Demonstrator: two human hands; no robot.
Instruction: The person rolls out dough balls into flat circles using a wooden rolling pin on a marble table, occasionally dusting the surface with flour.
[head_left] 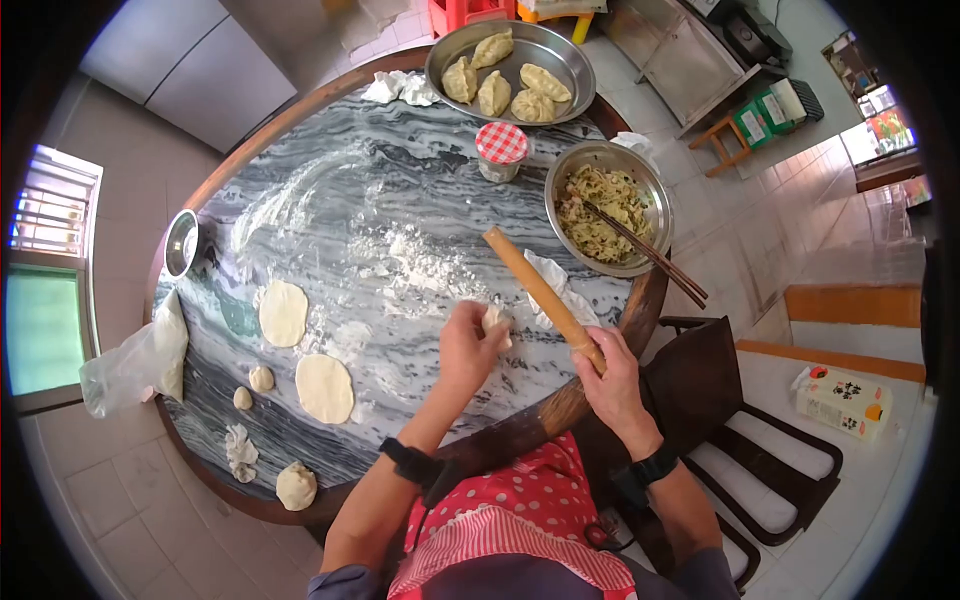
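Observation:
My right hand (610, 380) is wrapped round the lower end of a wooden rolling pin (540, 288), which tilts up and to the left over the marble table. In my left hand (470, 345), near the table's front edge, the fingers pinch a small piece of dough (495, 324), partly hidden and a little blurred. To the left lie two flat dough wrappers, one upper (283, 313) and one lower (325, 389). Two small dough balls (261, 378) and a larger dough lump (296, 486) sit further left. Loose flour (415, 260) is spread beyond my left hand.
A steel bowl of filling (655, 190) with chopsticks (640, 245) stands at right. Behind are a jar with a checked lid (500, 150) and a pan (437, 75) of several dumplings. A small metal bowl (182, 243) and a plastic bag (150, 360) lie left. A dark chair (700, 375) stands right.

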